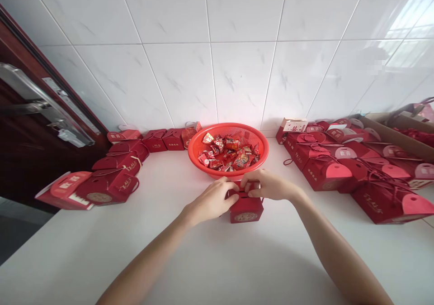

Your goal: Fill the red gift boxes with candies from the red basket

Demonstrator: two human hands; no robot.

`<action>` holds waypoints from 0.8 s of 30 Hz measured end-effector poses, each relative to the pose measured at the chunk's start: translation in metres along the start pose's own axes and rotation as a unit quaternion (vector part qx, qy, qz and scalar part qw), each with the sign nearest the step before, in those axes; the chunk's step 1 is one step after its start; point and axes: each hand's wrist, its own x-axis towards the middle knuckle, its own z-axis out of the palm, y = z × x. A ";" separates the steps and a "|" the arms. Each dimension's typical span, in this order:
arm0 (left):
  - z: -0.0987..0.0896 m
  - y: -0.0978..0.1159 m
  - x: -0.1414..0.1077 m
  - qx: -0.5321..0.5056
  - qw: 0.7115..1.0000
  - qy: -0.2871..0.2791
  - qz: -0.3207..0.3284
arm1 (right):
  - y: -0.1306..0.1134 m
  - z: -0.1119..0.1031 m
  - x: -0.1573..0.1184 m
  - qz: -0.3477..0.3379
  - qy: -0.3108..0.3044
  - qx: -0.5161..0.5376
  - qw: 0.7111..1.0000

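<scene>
Your left hand (pixel 214 199) is bent over the top of a small red box (pixel 246 212), thumb and fingers clamped on its left side; your right hand (pixel 269 185) comes in from the other side, its thumb and curled fingers clamped on the same top, close to the left one. At far left you have a dark red door (pixel 20 135) with a metal handle (pixel 27 108) and keys (pixel 72 138) hanging at its lock. Next to it, on your white table (pixel 190 264), a line of closed red boxes (pixel 107 185) runs back toward the tiled wall (pixel 242 78) and then along it. In the middle, against the wall side, stands your round red basket (pixel 191 154), holding wrapped candies (pixel 233 153). Your small red box sits upright on the table just in front of that basket, a dark slot showing in its top between your hands. Right of the basket you have a crowded group of red boxes with cords (pixel 313 171), and beyond them, at far right, an open cardboard carton (pixel 380 127) with red things inside.
</scene>
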 end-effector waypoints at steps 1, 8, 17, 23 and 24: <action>-0.001 -0.001 0.000 0.002 1.000 -0.008 0.007 | 0.000 0.001 0.001 0.003 -0.004 -0.005 1.000; -0.015 -0.001 -0.006 -0.005 1.000 -0.027 0.001 | 0.002 -0.002 -0.006 -0.034 0.026 -0.018 0.999; -0.062 -0.012 -0.022 -0.005 0.998 0.005 -0.062 | -0.003 -0.011 -0.013 -0.082 0.056 0.063 0.993; -0.069 0.003 -0.027 -0.256 0.967 0.002 -0.009 | -0.018 -0.020 -0.023 -0.091 0.154 0.133 0.975; -0.065 0.007 -0.026 -0.297 0.955 -0.009 0.007 | -0.021 -0.019 -0.026 -0.091 0.160 0.136 0.973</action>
